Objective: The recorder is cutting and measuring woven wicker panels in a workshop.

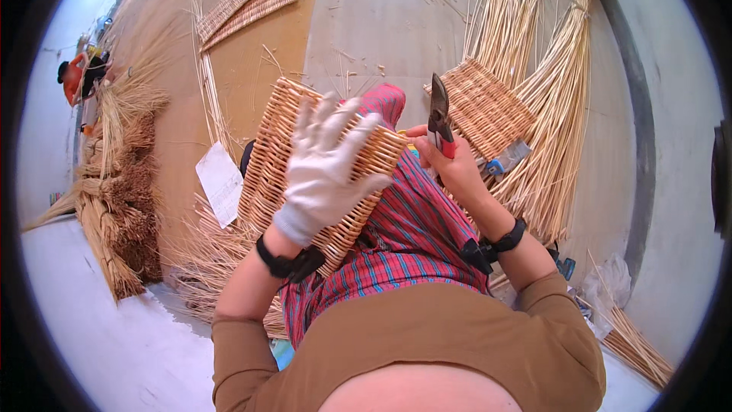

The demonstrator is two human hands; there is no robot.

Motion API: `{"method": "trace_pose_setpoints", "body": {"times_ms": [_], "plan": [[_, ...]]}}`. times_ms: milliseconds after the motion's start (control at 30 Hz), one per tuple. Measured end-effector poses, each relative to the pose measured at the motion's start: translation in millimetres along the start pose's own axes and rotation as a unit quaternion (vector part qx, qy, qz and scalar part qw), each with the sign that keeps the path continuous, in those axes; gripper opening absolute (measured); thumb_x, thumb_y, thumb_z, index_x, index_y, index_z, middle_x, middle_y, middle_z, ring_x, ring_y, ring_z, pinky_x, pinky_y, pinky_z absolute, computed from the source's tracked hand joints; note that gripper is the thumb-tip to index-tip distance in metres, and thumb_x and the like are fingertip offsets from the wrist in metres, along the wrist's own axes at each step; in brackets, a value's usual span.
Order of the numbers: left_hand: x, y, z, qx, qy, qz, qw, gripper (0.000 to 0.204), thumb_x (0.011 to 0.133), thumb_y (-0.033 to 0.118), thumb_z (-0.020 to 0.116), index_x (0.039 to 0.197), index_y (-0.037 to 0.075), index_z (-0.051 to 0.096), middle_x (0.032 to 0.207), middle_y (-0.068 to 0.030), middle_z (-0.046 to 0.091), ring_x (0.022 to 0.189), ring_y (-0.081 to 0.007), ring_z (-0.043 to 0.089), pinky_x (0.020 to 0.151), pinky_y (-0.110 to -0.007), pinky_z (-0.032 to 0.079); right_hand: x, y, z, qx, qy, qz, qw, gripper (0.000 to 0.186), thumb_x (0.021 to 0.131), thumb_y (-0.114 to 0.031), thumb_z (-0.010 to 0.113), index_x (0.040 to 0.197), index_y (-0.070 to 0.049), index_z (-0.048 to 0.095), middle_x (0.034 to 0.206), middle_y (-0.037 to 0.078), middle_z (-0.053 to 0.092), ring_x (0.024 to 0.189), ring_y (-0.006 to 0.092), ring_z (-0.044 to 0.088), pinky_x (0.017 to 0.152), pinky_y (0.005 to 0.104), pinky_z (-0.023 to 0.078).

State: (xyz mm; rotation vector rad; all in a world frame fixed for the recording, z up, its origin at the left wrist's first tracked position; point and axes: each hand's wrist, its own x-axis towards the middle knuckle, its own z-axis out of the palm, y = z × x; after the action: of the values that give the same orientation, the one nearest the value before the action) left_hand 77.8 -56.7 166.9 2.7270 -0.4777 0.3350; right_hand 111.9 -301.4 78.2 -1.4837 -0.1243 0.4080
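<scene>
A woven wicker panel (267, 141) rests tilted across my lap over a red and blue striped cloth (423, 233). My left hand (324, 172), in a white glove, lies over the panel with its fingers spread. Bare and gloveless, my right hand (461, 172) grips a pair of pruning shears (439, 111) with red handles, their dark blades pointing up and away from me. The index finger of that hand reaches to the panel's right corner. Whether the finger touches the panel, I cannot tell.
A second woven panel (492, 111) lies right of the shears, beside long straw bundles (564, 99) and a blue tape measure (496, 166). White paper (220, 185) and loose stalks (202, 259) are on the left. Long woven strips (248, 4) lie farther off. A person (74, 80) is at far left.
</scene>
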Motion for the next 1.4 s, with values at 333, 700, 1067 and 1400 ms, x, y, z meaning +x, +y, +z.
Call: {"method": "trace_pose_setpoints", "body": {"times_ms": [333, 700, 1067, 1400], "plan": [[-13.0, 5.7, 54.3, -0.12, 0.005, 0.053, 0.991, 0.078, 0.092, 0.061, 0.07, 0.152, 0.014, 0.054, 0.166, -0.0199, 0.041, 0.158, -0.0402, 0.03, 0.131, -0.056, 0.018, -41.0, 20.7, 26.2, 0.162, 0.11, 0.168, 0.966, 0.018, 0.105, -0.023, 0.065, 0.108, -0.005, 0.067, 0.082, 0.0, 0.067, 0.066, 0.0098, 0.058, 0.062, 0.0246, 0.047], [-137.4, -57.1, 0.8, -0.015, 0.113, -0.286, 0.952, 0.073, 0.093, 0.051, 0.077, 0.151, 0.013, 0.056, 0.158, -0.024, 0.047, 0.15, -0.0445, 0.039, 0.125, -0.055, 0.028, 8.3, 129.7, 25.8, 0.139, 0.146, 0.105, 0.974, 0.015, 0.103, -0.021, 0.066, 0.109, -0.007, 0.067, 0.087, 0.005, 0.067, 0.065, 0.0133, 0.06, 0.059, 0.0271, 0.047], [-186.2, -96.0, 35.0, 0.08, 0.118, -0.287, 0.947, 0.072, 0.095, 0.052, 0.072, 0.154, 0.014, 0.054, 0.167, -0.0245, 0.037, 0.152, -0.0487, 0.035, 0.125, -0.061, 0.028, 5.0, 66.2, 80.6, -0.114, -0.001, 0.029, 0.993, 0.019, 0.101, -0.019, 0.061, 0.104, -0.001, 0.068, 0.082, 0.003, 0.069, 0.079, 0.0142, 0.064, 0.073, 0.0316, 0.051], [-164.5, -70.9, -2.8, 0.035, 0.154, -0.315, 0.936, 0.064, 0.094, 0.044, 0.075, 0.145, 0.009, 0.061, 0.155, -0.0283, 0.047, 0.146, -0.0474, 0.042, 0.123, -0.059, 0.031, 14.0, 83.4, 72.5, 0.013, 0.065, 0.083, 0.994, 0.023, 0.099, -0.015, 0.06, 0.115, 0.001, 0.063, 0.102, 0.005, 0.071, 0.086, 0.0185, 0.066, 0.075, 0.0344, 0.052]]}}
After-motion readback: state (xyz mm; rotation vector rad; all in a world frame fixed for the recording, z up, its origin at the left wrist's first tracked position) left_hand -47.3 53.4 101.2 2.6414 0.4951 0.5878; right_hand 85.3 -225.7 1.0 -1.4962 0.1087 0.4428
